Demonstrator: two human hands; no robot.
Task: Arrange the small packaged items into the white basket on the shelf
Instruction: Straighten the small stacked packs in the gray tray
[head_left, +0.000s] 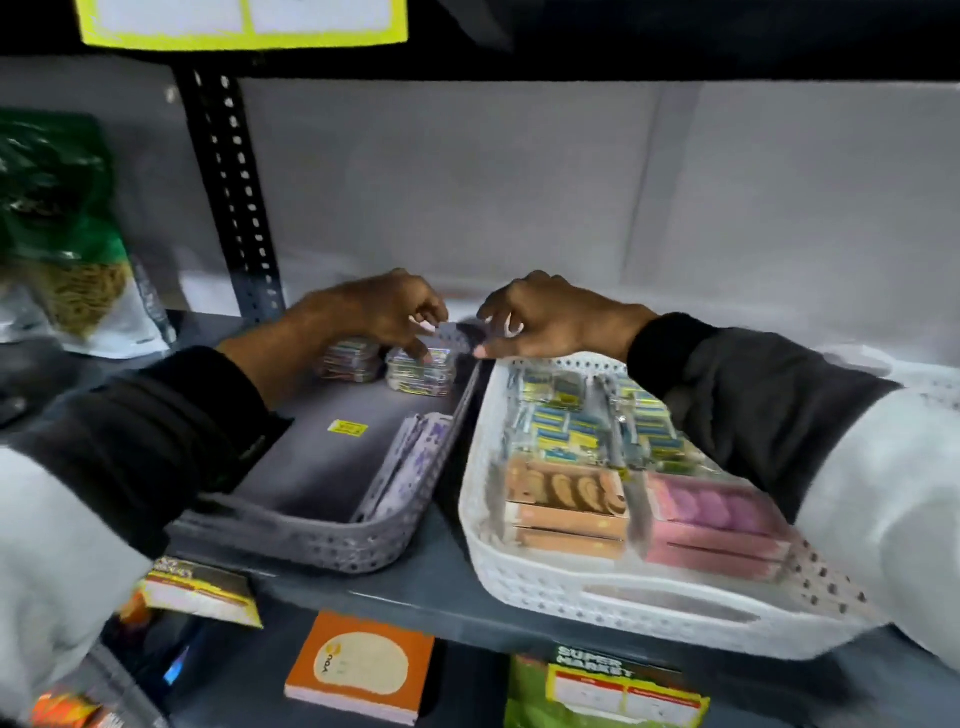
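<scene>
So this looks like the pick-up step: the left hand (395, 312) is down at the far end of the grey basket (332, 540), fingertips touching the top of a small stack of shiny packets (420, 371), with a second stack (349, 360) just beside it. Fingers are curled on it but I can't tell if it's really gripped yet. The right hand (540, 319) hovers over the far rim of the white basket (571, 587), fingers loosely bent and holding nothing.

The white basket sits on the shelf (426, 587) right next to the grey one, already carrying blue-yellow packets (597, 426), an orange box (566, 499) and a pink box (717, 525).

Next move, I'd guess: pinch the stack and carry it over both rims into a free spot.

Writing: only "SUPER MARKET" on a green pack (602, 686) below is readable; everything else is too blurry.
</scene>
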